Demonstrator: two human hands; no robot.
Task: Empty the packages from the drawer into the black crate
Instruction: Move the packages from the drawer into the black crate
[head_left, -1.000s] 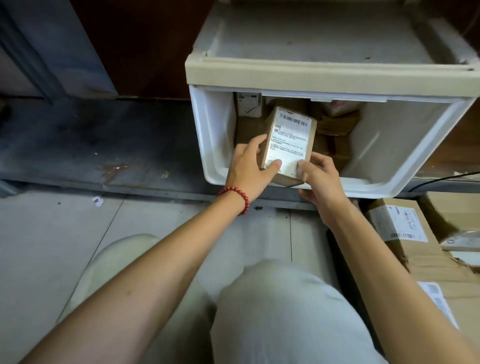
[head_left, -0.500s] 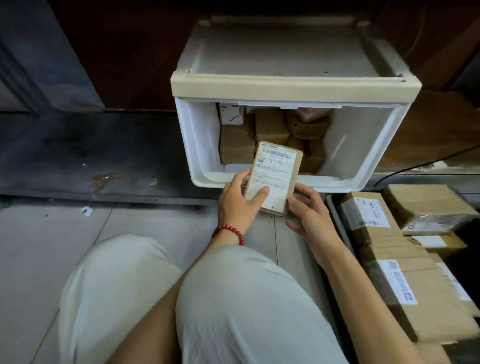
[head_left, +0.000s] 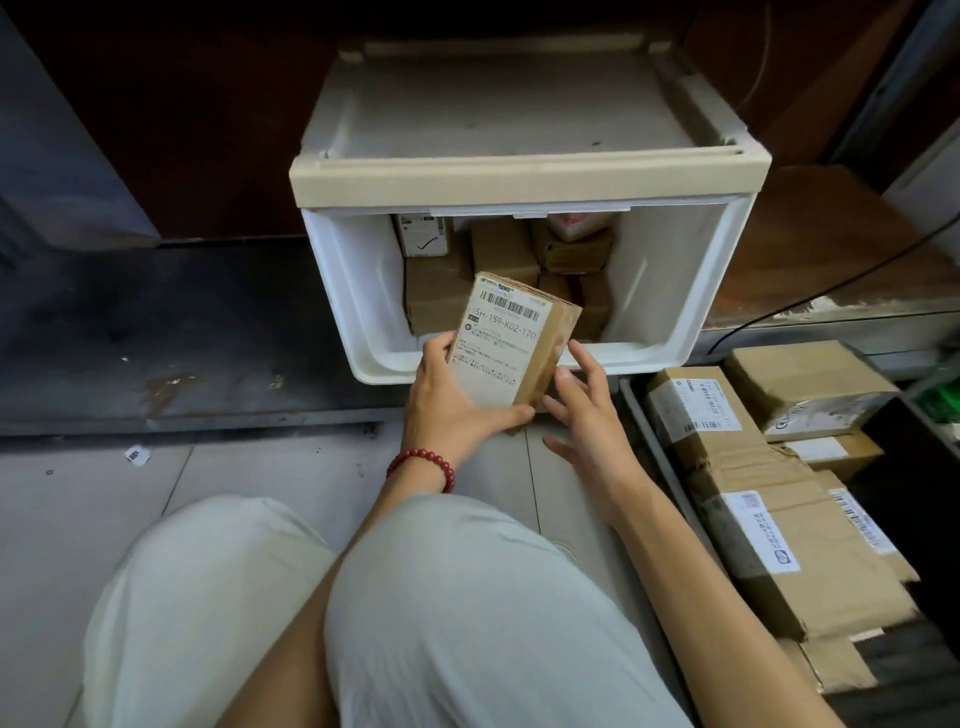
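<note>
Loose cloth (head_left: 467, 623) of a pale greyish white, smooth with a few soft creases, covers both thighs and knees. A bracelet (head_left: 422, 467) of round, glossy dark red beads, strung close together, circles the wrist of the left hand (head_left: 452, 410). Both forearms (head_left: 701, 571) are bare, as is the right hand (head_left: 592, 421)

We read "15H-159-K02-170" beneath a barcode on the white label (head_left: 500, 347) of the small brown cardboard package (head_left: 551, 349); other labels blur.
</note>
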